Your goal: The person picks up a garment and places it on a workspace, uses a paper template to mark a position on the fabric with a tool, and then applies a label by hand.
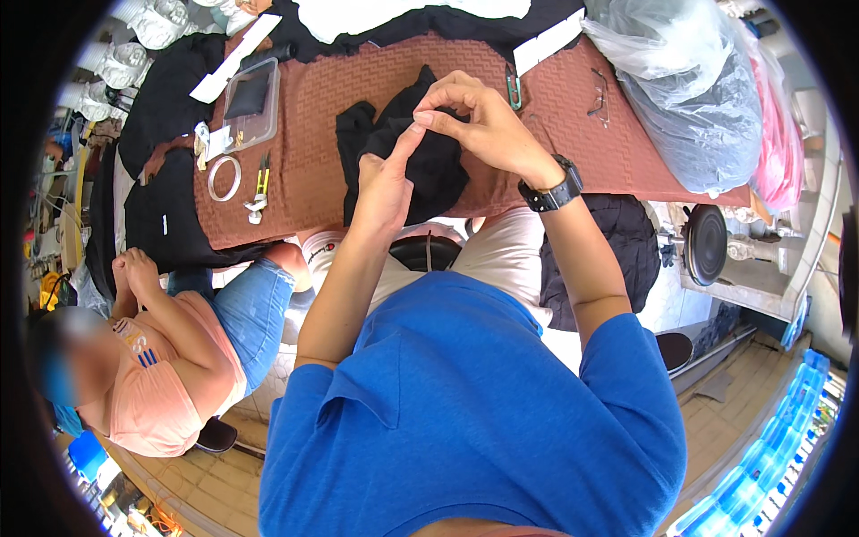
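My left hand (pixel 386 186) and my right hand (pixel 483 123) meet fingertip to fingertip above a crumpled black cloth (pixel 438 183). The cloth lies on the brown-covered table (pixel 309 134) close to its front edge. Thumb and index finger of my right hand are pinched together, with a dark watch (pixel 551 184) on that wrist. My left hand is closed, its thumb and finger reaching up to the right fingertips. Whatever sits between the fingers is too small to make out.
At left lie a clear plastic box (pixel 270 112) holding a black pad, a pale ring (pixel 215 190) and a yellow-handled tool (pixel 262 185). Green snips (pixel 513 87), eyeglasses (pixel 599 94) and a filled plastic bag (pixel 698 116) are at right. A person (pixel 170 367) sits at left, hands together.
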`<state>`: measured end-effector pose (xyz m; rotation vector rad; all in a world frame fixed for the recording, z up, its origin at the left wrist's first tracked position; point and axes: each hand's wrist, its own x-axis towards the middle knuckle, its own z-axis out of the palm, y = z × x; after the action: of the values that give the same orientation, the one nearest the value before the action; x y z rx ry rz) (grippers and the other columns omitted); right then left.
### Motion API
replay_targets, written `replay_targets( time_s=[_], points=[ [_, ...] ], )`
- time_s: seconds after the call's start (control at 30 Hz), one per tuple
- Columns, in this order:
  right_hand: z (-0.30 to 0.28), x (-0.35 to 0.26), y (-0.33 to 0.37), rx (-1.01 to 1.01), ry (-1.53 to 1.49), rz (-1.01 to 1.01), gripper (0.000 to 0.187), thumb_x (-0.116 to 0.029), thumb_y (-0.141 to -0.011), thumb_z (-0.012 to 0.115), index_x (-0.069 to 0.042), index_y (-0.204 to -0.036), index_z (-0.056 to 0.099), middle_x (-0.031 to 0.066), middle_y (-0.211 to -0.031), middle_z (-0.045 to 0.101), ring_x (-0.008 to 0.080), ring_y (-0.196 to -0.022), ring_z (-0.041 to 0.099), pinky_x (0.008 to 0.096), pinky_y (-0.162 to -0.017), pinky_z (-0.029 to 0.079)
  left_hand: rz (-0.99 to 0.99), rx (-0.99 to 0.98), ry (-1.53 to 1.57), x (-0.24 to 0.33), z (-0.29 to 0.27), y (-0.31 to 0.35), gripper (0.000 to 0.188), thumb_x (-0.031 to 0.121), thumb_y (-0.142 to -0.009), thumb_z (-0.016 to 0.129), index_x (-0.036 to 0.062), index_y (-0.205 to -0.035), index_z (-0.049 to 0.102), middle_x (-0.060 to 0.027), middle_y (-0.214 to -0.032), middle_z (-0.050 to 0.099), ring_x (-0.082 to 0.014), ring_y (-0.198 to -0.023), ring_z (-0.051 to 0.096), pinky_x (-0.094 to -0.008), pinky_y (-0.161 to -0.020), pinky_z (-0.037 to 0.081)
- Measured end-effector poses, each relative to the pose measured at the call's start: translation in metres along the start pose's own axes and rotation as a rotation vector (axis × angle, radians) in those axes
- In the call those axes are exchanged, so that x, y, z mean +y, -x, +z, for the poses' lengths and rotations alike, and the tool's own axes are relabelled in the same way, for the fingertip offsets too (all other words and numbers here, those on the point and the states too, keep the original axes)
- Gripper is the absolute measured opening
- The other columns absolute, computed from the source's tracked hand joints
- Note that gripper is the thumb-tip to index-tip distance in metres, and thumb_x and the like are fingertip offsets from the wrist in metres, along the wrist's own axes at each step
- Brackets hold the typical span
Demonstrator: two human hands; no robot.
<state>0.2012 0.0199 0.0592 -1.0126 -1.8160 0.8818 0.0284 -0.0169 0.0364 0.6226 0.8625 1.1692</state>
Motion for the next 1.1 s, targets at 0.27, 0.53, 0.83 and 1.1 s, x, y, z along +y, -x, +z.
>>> replay_targets(
  time_s=[0.27, 0.53, 0.83, 1.1],
  points=[
    [-0.063, 0.015, -0.048, 0.288, -0.518, 0.015, 0.015, -0.017, -0.102, 0.061, -0.004, -0.108, 0.065, 0.0091, -0.101, 0.074, 0.0129, -0.079, 0.067, 0.028, -0.08, 0.053, 0.04, -0.023, -0.152, -0.003, -0.004, 0.005, 0.029, 0.023, -0.095, 0.072, -0.0043, -0.106, 0.073, -0.0067, -0.098, 0.074, -0.0099, -0.084, 0.068, -0.0242, -0.074, 0.053],
    [-0.18, 0.001, -0.093, 0.423, -0.52, -0.152, 0.014, -0.015, -0.106, 0.053, -0.004, -0.101, 0.06, 0.0055, -0.086, 0.067, 0.0134, -0.071, 0.063, 0.0258, -0.067, 0.053, 0.144, -0.074, -0.393, -0.013, -0.018, 0.003, 0.029, 0.024, -0.095, 0.072, -0.0041, -0.101, 0.074, -0.0063, -0.096, 0.074, -0.0099, -0.083, 0.065, -0.0255, -0.075, 0.052],
    [-0.185, 0.002, -0.085, 0.588, -0.44, -0.244, 0.012, -0.016, -0.104, 0.058, -0.005, -0.101, 0.063, 0.0043, -0.082, 0.068, 0.0109, -0.067, 0.063, 0.0233, -0.063, 0.051, 0.029, 0.02, -0.381, 0.001, -0.017, 0.005, 0.03, 0.025, -0.097, 0.07, -0.0044, -0.102, 0.074, -0.0079, -0.093, 0.075, -0.0122, -0.084, 0.068, -0.0266, -0.076, 0.054],
    [-0.05, -0.043, -0.019, 0.271, -0.101, -0.081, 0.013, -0.011, -0.1, 0.063, -0.002, -0.108, 0.067, 0.0092, -0.098, 0.075, 0.0139, -0.085, 0.071, 0.0271, -0.077, 0.055, 0.03, 0.07, -0.12, -0.01, -0.024, -0.002, 0.031, 0.021, -0.097, 0.071, -0.0028, -0.117, 0.067, -0.0136, -0.113, 0.071, -0.0189, -0.1, 0.07, -0.0304, -0.086, 0.057]
  ],
)
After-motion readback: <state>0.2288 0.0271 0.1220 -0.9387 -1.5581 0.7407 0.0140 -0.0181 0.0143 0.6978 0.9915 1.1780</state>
